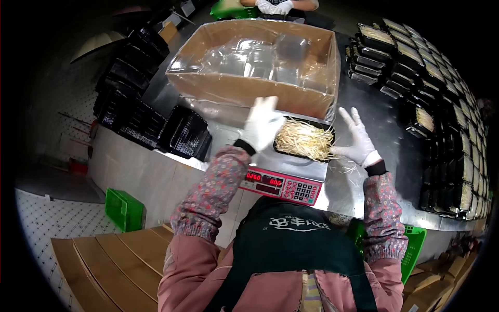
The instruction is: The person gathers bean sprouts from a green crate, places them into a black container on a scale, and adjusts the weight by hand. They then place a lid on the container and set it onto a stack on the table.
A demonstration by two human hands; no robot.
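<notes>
A black tray (297, 155) heaped with pale bean sprouts (304, 138) rests on a red digital scale (283, 186), whose display shows 0.260. My left hand (260, 125), in a white glove, is at the tray's left side, fingers stretched out and a little blurred. On the other side my right hand (357, 143), gloved too, has its fingers spread, with the thumb close to the tray's right edge. A few loose sprouts hang over that edge onto the metal table (345, 190).
Behind the scale stands a large cardboard box (249, 91) lined with clear plastic. Stacked black trays (184, 132) are at the left; many filled, wrapped trays (377, 36) are piled at the right. Across the table are another person's gloved hands (274, 7). A green crate (125, 209) sits low left.
</notes>
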